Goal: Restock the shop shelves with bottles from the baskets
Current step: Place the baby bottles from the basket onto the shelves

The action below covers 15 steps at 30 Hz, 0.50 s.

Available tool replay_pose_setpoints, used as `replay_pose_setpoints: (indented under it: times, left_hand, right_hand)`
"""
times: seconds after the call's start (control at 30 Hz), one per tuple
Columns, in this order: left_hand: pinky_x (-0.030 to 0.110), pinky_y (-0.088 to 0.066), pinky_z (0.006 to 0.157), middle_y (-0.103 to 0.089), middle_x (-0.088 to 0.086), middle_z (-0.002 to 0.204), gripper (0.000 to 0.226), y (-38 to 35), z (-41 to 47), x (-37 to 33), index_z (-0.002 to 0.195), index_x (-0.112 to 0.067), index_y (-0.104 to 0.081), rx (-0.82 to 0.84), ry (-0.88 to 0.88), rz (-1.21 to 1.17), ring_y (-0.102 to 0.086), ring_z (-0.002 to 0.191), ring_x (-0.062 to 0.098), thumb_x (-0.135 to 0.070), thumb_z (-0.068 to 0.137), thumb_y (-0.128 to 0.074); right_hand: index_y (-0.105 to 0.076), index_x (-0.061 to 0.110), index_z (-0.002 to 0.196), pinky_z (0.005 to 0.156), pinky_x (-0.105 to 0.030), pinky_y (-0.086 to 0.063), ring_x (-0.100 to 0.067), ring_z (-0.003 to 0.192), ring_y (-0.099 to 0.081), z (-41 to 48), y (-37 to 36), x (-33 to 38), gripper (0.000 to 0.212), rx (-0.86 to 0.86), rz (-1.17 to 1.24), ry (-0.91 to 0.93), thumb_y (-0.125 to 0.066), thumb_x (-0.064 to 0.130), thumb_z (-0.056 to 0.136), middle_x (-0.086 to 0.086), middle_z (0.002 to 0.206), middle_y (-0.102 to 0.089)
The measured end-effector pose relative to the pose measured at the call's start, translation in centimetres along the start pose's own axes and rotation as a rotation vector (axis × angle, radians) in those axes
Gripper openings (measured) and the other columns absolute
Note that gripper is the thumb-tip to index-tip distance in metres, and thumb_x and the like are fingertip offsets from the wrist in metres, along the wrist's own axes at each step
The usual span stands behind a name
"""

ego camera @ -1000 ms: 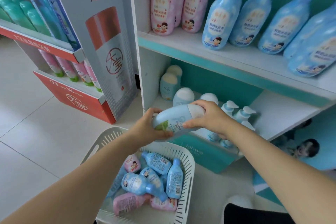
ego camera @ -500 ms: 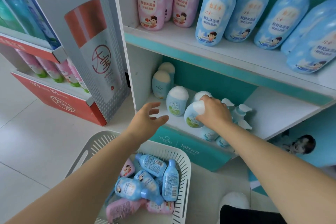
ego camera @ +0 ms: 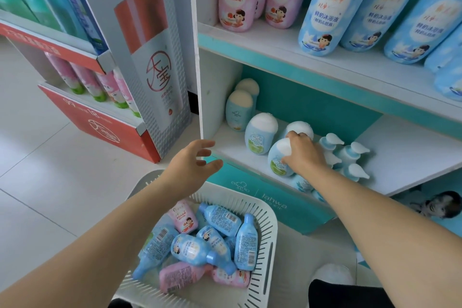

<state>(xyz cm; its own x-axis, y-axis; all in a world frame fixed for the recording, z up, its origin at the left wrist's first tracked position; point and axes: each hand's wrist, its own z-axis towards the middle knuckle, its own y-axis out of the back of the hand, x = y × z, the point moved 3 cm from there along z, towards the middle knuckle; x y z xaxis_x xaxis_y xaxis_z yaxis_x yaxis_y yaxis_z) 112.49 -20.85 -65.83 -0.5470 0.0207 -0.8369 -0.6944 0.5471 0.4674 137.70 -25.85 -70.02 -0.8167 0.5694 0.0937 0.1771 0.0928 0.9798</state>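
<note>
My right hand (ego camera: 303, 155) grips the white cap end of a pale blue lotion bottle (ego camera: 278, 160) that stands upright on the lower shelf (ego camera: 225, 142), near its front edge. Similar white-capped bottles (ego camera: 260, 132) stand beside and behind it. My left hand (ego camera: 193, 165) hovers with fingers spread, holding nothing, above the white slatted basket (ego camera: 265, 252) on the floor. The basket holds several small blue bottles (ego camera: 197, 249) and pink bottles (ego camera: 181, 275) lying in a heap.
Pump bottles (ego camera: 350, 157) crowd the shelf right of my right hand; bare white shelf lies further right. The upper shelf (ego camera: 275, 42) carries tall pink and blue bottles. A grey display stand (ego camera: 150, 57) with red shelves stands to the left on the tiled floor.
The bottle, held in both hands a second ago, has been carried to the lower shelf and stood upright by my right hand. My left hand let go and stays over the basket.
</note>
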Motion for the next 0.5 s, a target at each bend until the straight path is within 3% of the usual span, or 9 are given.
replay_pose_setpoints:
  times: [0.2, 0.37, 0.5]
  left_hand:
    - [0.009, -0.044, 0.058, -0.053, -0.001, 0.127, 0.043, 0.72, -0.29, 0.07, 0.13, -0.023, -0.047, 0.001, 0.023, 0.022, -0.054, 0.106, 0.013, -0.024, 0.089, -0.059]
    - [0.011, -0.04, 0.066, -0.053, -0.001, 0.126, 0.045, 0.57, -0.49, -0.19, 0.131, -0.023, -0.046, 0.002, 0.009, 0.036, -0.054, 0.102, 0.011, -0.026, 0.088, -0.06]
    - [0.022, -0.04, 0.08, -0.054, -0.001, 0.126, 0.045, 0.54, -0.63, -0.22, 0.131, -0.023, -0.046, 0.011, 0.011, 0.045, -0.054, 0.101, 0.011, -0.027, 0.088, -0.06]
  right_hand:
    - [-0.047, 0.012, 0.121, 0.065, -0.031, -0.04, -0.032, 0.105, -0.056, 0.19, 0.1, -0.14, 0.047, -0.039, -0.014, -0.015, -0.071, 0.018, 0.08, -0.011, 0.119, -0.053]
    - [-0.047, 0.012, 0.125, 0.069, -0.031, -0.04, -0.032, 0.109, -0.052, -0.01, 0.18, -0.5, 0.048, -0.071, -0.029, -0.022, -0.068, 0.015, 0.082, -0.012, 0.124, -0.048]
    - [-0.05, 0.013, 0.122, 0.067, -0.03, -0.039, -0.028, 0.109, -0.046, -0.12, 0.36, -0.42, 0.045, -0.118, -0.026, -0.016, -0.068, 0.011, 0.081, -0.01, 0.125, -0.039]
